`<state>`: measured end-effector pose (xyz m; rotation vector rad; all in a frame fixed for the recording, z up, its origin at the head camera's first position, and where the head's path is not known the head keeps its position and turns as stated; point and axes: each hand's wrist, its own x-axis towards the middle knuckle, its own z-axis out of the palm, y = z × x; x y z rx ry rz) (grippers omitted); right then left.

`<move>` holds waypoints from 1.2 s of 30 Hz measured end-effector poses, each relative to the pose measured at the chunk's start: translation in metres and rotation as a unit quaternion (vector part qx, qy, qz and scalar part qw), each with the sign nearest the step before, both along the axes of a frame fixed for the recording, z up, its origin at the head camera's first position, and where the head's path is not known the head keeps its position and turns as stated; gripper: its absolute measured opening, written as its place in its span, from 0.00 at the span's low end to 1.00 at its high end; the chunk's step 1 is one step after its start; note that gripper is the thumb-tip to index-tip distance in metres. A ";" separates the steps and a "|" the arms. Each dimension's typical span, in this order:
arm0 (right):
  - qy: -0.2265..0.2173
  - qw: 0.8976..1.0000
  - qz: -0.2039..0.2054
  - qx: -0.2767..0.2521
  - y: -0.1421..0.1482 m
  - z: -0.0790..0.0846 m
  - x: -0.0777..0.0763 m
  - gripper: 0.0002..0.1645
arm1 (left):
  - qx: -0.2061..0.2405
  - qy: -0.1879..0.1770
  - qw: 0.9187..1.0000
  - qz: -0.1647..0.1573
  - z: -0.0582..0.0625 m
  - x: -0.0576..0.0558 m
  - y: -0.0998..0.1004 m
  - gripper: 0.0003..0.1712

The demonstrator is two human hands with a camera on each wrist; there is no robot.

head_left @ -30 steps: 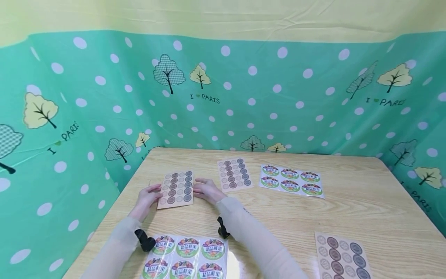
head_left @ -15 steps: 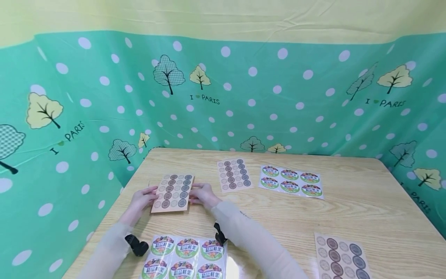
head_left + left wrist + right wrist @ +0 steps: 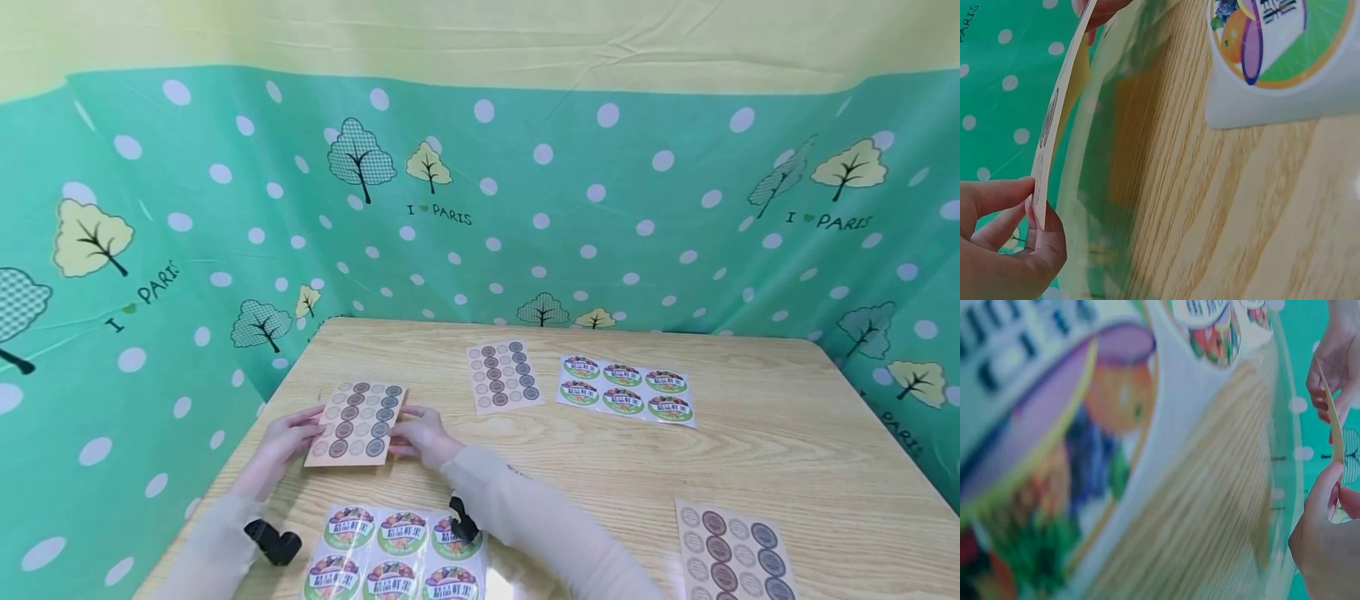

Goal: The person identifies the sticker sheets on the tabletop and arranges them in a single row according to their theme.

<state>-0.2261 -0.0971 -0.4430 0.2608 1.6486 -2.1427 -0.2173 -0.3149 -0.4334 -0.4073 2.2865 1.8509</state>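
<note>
Left hand (image 3: 283,437) is pinching the left edge of the tan sticker sheet (image 3: 356,426), right hand (image 3: 426,437) its right edge; fingers narrow on both. Sheet is hovering tilted above the table (image 3: 600,475), beyond the near fruit-label sheet (image 3: 397,552). Far fruit-label sheet (image 3: 626,389) is lying beyond that landmark, rightward.

The held sheet (image 3: 356,423) is tan with brown and grey circles, the curtain (image 3: 517,179) green with white dots.
</note>
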 end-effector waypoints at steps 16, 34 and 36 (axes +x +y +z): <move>-0.013 1.000 -0.018 -0.021 -0.015 -0.002 0.023 0.35 | -0.012 -0.005 1.000 -0.021 -0.006 0.014 -0.016 0.35; -0.023 0.999 -0.029 -0.018 -0.030 -0.011 0.042 0.36 | -0.016 -0.004 0.999 -0.045 -0.015 0.021 -0.029 0.37; -0.025 0.999 -0.028 -0.020 -0.030 -0.012 0.043 0.35 | -0.024 -0.006 0.999 -0.043 -0.015 0.022 -0.029 0.36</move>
